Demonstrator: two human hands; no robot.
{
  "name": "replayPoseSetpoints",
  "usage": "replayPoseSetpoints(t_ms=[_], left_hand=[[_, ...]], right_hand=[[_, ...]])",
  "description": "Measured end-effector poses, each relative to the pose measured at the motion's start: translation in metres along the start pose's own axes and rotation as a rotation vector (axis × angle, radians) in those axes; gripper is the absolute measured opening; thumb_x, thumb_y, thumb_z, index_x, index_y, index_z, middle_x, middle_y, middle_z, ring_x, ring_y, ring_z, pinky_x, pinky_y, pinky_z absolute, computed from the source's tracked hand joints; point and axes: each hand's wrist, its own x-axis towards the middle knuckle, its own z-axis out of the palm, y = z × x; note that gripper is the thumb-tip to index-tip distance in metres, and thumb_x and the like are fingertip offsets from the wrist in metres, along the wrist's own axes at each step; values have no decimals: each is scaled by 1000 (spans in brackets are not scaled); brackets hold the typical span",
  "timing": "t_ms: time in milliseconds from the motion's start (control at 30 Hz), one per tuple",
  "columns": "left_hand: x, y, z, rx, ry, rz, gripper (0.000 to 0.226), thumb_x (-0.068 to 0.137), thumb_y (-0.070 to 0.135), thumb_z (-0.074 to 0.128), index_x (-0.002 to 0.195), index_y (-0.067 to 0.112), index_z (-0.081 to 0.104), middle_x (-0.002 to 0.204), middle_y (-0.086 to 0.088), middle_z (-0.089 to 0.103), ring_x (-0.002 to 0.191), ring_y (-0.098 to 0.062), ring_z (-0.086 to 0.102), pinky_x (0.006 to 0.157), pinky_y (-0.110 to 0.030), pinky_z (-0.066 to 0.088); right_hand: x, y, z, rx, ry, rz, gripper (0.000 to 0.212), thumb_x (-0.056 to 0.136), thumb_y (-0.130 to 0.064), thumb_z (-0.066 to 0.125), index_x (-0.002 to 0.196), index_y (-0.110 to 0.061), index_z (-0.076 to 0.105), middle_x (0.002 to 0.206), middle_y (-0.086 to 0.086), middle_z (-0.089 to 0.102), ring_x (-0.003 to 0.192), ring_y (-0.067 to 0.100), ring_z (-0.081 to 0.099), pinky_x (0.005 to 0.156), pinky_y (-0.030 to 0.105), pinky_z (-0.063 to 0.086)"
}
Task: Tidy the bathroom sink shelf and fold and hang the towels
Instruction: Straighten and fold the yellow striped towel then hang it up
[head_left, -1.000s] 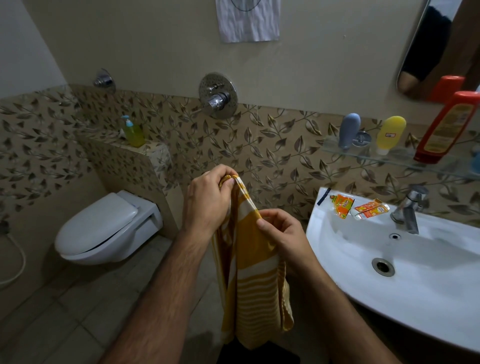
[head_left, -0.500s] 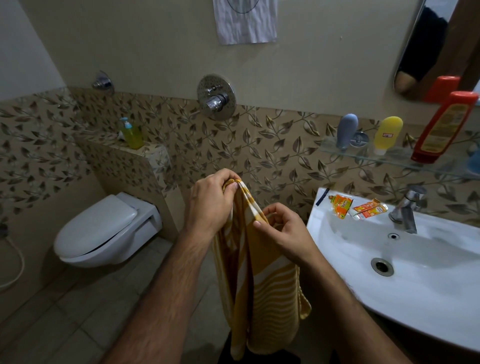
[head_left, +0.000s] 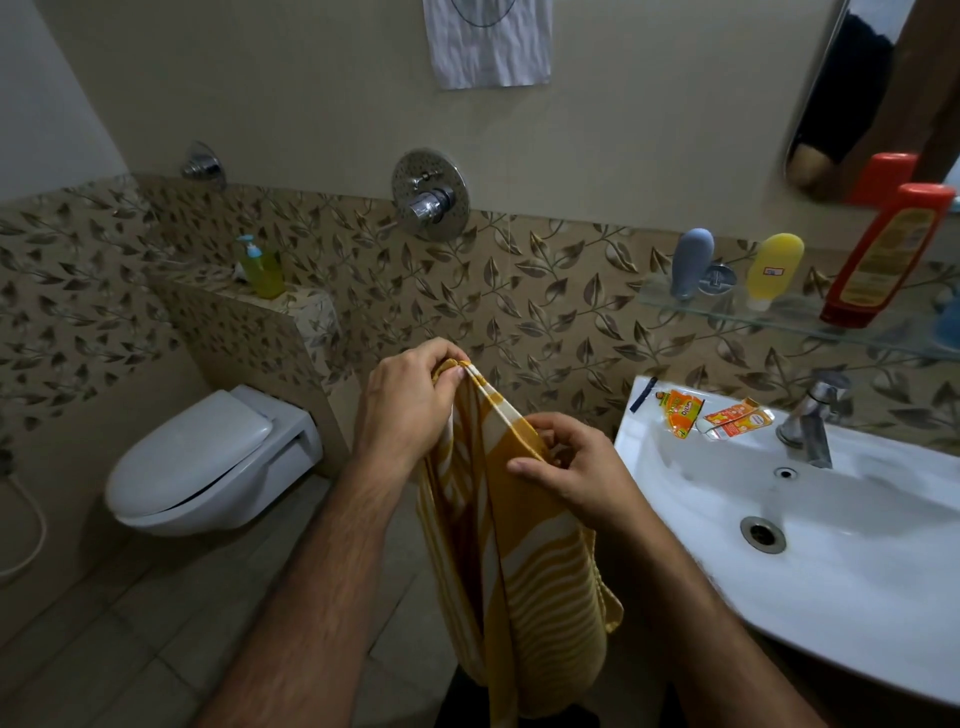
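Observation:
A yellow towel with white stripes (head_left: 524, 582) hangs folded between my hands, in front of me and left of the sink. My left hand (head_left: 405, 405) grips its top corner, bunched in the fist. My right hand (head_left: 566, 467) pinches the upper edge lower down and to the right. On the glass shelf (head_left: 769, 319) stand a grey tube (head_left: 690, 262), a yellow tube (head_left: 773, 270) and a red bottle (head_left: 883, 257). A white cloth (head_left: 488, 41) hangs high on the wall.
The white sink (head_left: 857, 597) fills the right side, with a tap (head_left: 813, 421) and two orange sachets (head_left: 711, 415) on its back rim. A white toilet (head_left: 208, 467) sits at left, a green soap dispenser (head_left: 262, 267) on the ledge above. A mirror (head_left: 872, 88) hangs top right.
My right hand has shifted its pinch along the towel's upper edge, and the hanging lower part has swung slightly. My left hand keeps the same grip.

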Motion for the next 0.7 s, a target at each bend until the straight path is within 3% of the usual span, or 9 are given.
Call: replayPoseSetpoints(t_ms=[67,167,233,400,567,700], left_hand=[[0,0,0,5,-8,6,11,94,27,58,98,32,67,88,13,64,85,-7,59,72,-27,47],[0,1,1,12,-16,14,11,94,28,58,99,31,67,87,15,63,86,-6,58,73,-26,46],[1,0,2,20,-22,11,11,94,28,58,99,32,67,87,16,62,86,-5,58,73,-25,46],[3,-7,2,38,-40,-6,10,94,31,58,99,33,66,89,14,65,87,-7,59,72,-27,49],[4,-11,3,48,-43,-14,9,93,33,59,97,34,66,89,14,66,88,-9,60,73,-28,47],[5,-16,2,49,-52,-34,8,92,33,59,96,36,66,90,13,66,89,-9,59,75,-29,48]], right_hand=[[3,3,1,-49,-29,47,32,79,-44,76,106,-52,60,110,-11,63,103,12,64,83,39,60],[4,6,3,4,11,99,26,85,-18,72,104,-35,66,107,-6,65,98,15,67,82,42,61],[3,7,3,39,45,126,24,86,-13,70,100,-31,64,105,-4,64,97,17,67,78,42,62],[3,10,5,18,151,124,19,80,-33,78,93,-31,64,98,-6,65,93,13,64,76,36,60],[6,13,7,-2,212,122,14,82,-34,76,81,-26,65,87,-3,68,87,17,66,73,40,60],[6,10,4,-141,216,112,13,82,-39,75,80,-28,68,84,-8,68,82,8,65,68,32,59]])
